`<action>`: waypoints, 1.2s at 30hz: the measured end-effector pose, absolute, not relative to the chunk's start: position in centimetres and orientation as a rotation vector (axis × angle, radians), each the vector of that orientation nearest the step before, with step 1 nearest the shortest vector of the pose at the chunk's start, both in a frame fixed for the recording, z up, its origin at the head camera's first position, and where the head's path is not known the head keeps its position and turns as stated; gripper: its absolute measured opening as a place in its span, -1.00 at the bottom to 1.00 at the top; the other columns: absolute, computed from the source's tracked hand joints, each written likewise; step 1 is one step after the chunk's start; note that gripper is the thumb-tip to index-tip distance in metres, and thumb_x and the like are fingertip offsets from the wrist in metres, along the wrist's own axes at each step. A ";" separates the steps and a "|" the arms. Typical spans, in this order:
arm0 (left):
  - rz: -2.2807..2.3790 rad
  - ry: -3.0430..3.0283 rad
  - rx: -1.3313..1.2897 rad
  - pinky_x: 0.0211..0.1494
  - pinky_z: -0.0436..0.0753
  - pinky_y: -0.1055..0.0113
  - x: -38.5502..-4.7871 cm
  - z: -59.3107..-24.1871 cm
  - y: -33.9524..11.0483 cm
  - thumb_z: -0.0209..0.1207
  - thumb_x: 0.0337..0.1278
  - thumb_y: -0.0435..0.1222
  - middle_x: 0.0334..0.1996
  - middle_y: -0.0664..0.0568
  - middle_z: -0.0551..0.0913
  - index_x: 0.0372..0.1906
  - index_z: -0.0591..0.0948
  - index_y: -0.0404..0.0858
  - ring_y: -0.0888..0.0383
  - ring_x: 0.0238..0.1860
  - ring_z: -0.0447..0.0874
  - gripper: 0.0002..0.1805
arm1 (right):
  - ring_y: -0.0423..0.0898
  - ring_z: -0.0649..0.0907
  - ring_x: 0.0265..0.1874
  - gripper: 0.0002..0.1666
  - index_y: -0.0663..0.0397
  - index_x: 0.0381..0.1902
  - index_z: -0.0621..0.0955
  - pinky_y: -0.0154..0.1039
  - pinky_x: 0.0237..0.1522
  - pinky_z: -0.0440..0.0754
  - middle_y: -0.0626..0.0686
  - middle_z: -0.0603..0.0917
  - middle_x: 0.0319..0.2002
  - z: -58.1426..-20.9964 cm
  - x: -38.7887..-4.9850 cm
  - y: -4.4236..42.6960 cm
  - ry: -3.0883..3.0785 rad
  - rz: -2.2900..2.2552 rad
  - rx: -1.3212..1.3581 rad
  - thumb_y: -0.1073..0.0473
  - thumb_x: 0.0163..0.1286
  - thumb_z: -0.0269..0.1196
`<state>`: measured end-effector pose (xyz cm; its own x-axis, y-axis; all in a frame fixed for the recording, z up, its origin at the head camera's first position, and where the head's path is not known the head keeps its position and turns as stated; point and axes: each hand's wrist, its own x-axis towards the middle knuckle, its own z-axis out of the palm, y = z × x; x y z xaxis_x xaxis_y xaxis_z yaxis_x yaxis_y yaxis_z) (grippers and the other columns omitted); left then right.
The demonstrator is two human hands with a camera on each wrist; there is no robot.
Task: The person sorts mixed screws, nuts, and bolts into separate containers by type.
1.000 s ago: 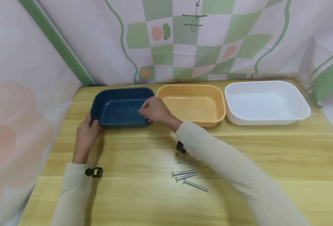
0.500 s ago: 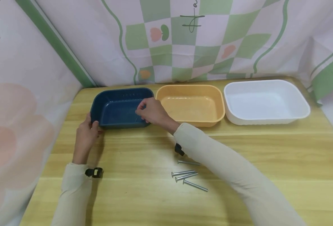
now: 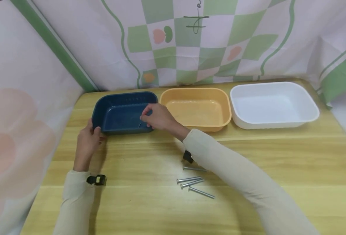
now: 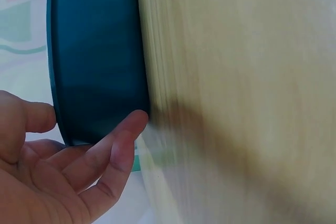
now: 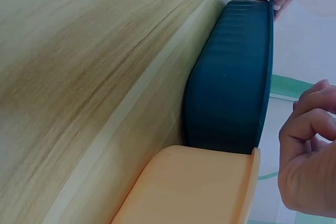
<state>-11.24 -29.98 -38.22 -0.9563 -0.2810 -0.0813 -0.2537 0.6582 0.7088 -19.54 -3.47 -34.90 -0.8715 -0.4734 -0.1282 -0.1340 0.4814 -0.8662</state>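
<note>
A dark blue plastic bin [image 3: 126, 131] stands at the back left of the wooden table. My left hand [image 3: 86, 142] grips its near left corner; in the left wrist view the thumb is at the rim and the fingers lie along the wall. Above the bin's right side hovers my right hand [image 3: 158, 116], fingers curled and thumb tip against the forefinger, with nothing visible between them. Just below those fingertips a thin dark sliver [image 3: 140, 125] shows in the bin, too small to identify. Several long silver bolts [image 3: 201, 192] lie on the table near the right forearm.
A yellow-orange bin [image 3: 202, 125] stands right beside the blue one. To its right is a white bin [image 3: 275, 124]. A printed cloth [image 3: 190, 58] hangs behind the table [image 3: 143, 195]. The right sleeve [image 3: 243, 173] passes close to the bolts.
A small shiny thing at my right fingertips one second ago is no longer visible there; a thin sliver now shows below them in the bin. My left hand keeps its hold.
</note>
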 end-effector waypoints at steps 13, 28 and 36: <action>-1.201 -2.832 0.426 -0.44 0.59 0.48 -11.3 -38.1 -30.0 -0.21 0.58 -0.27 0.24 -0.57 0.37 0.55 -0.07 -0.45 -0.26 -0.15 0.73 -0.36 | 0.25 0.67 -0.33 -0.73 0.04 0.03 0.59 -0.07 -0.36 0.60 0.25 0.72 -0.30 -34.7 -19.5 -1.0 2.277 -1.412 -0.497 0.06 0.46 0.25; -1.210 -2.825 0.432 -0.42 0.64 0.42 -11.0 -37.7 -30.5 -0.16 0.57 -0.28 0.06 -0.56 0.54 0.54 -0.04 -0.47 -0.19 -0.22 0.76 -0.36 | -0.05 0.44 -0.65 -0.60 -0.04 0.21 0.46 -0.24 -0.54 0.34 0.08 0.65 -0.44 -33.7 -18.1 2.3 2.136 -1.526 -0.514 0.07 0.48 0.22; -1.245 -2.817 0.422 -0.38 0.68 0.33 -11.4 -37.8 -30.2 -0.14 0.56 -0.29 0.07 -0.56 0.53 0.53 -0.04 -0.47 -0.21 -0.22 0.76 -0.35 | -0.02 0.48 -0.59 -0.51 0.07 0.29 0.44 -0.10 -0.36 0.47 0.10 0.67 -0.41 -33.6 -17.6 4.4 2.122 -1.533 -0.535 0.13 0.46 0.21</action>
